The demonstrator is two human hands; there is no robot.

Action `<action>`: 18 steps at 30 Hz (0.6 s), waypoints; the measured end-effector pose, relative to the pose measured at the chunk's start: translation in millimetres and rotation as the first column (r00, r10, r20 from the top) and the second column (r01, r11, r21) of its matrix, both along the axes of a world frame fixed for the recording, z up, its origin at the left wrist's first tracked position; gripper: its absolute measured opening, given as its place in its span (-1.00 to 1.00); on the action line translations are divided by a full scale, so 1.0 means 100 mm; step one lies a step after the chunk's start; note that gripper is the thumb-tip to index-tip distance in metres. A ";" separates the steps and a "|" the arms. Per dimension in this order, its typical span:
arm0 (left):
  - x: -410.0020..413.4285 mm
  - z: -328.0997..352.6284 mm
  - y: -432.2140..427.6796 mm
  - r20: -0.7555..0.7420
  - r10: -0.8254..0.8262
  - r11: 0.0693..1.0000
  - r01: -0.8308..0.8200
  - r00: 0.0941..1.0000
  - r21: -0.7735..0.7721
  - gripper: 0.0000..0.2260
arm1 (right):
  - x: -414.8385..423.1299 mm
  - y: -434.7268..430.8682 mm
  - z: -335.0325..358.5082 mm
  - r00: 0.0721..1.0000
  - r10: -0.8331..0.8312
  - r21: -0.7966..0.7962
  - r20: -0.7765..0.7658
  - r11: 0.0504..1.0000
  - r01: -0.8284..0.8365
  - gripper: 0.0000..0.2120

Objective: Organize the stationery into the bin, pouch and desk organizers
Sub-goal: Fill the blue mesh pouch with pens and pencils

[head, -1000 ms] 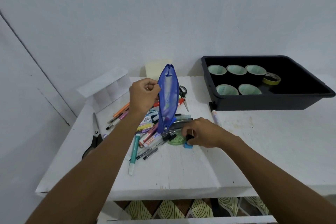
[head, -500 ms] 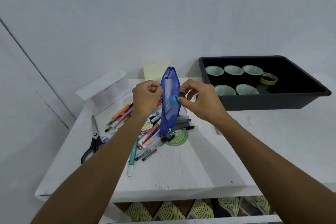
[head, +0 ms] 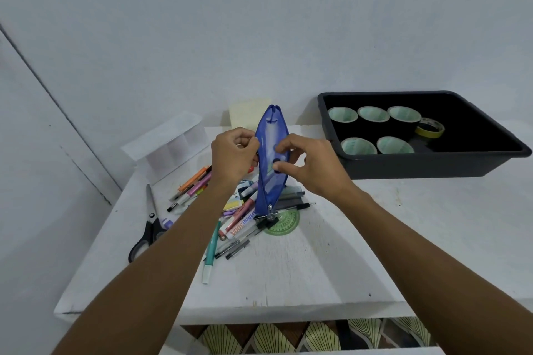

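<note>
A blue mesh pouch [head: 271, 135] stands upright on its zipper end above a pile of pens and markers [head: 239, 217] on the white table [head: 288, 274]. My left hand [head: 233, 155] pinches the pouch's left edge. At its right edge my right hand [head: 313, 167] pinches a small dark piece [head: 276, 161] at the open slit. A green round protractor [head: 285, 224] lies under the pouch's lower end. A white compartment organizer [head: 173, 147] sits at the back left.
A black bin [head: 418, 166] at the back right holds several wide tape rolls [head: 375, 115] and a yellow tape roll [head: 429, 127]. Black-handled scissors [head: 148, 229] lie at the left. A teal pen [head: 210, 253] points toward the front edge. A cream holder [head: 245, 112] stands behind the pouch.
My right hand lifted a small piece from the table beside the protractor up to the pouch's opening. The blue piece seen half a second ago is out of sight. My left hand kept its hold.
</note>
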State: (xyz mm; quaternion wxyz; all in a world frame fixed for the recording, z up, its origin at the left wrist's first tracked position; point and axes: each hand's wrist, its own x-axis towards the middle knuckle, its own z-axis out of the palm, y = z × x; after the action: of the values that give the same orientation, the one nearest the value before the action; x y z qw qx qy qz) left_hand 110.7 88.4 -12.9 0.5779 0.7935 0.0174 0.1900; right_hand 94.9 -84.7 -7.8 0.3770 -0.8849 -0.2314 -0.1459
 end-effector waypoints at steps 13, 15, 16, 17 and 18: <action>0.11 0.03 0.42 0.027 0.077 0.994 -0.075 0.997 -0.082 -0.90 | 0.16 -0.18 -0.80 0.954 -0.196 -0.411 -0.227 0.907 0.089 -0.77; 0.12 0.01 0.41 0.027 0.070 0.995 -0.068 0.997 -0.072 -0.91 | 0.17 -0.14 -0.82 0.942 -0.222 -0.463 -0.250 0.882 0.085 -0.68; 0.12 0.00 0.41 0.027 0.068 0.996 -0.066 0.997 -0.065 -0.91 | 0.19 -0.13 -0.82 0.937 -0.230 -0.478 -0.262 0.875 0.080 -0.66; 0.12 0.00 0.40 0.028 0.068 0.996 -0.066 0.997 -0.059 -0.92 | 0.22 -0.14 -0.80 0.931 -0.232 -0.483 -0.282 0.873 0.071 -0.66; 0.12 0.00 0.40 0.028 0.068 0.996 -0.066 0.997 -0.055 -0.92 | 0.25 -0.15 -0.77 0.921 -0.227 -0.465 -0.316 0.883 0.058 -0.68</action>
State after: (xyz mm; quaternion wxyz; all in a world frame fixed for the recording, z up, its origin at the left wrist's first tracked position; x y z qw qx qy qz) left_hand 122.5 128.3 -13.2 0.5928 0.7735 0.0404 0.2207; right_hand 119.9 -100.1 -85.2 0.1875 -0.9738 -0.1186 0.0487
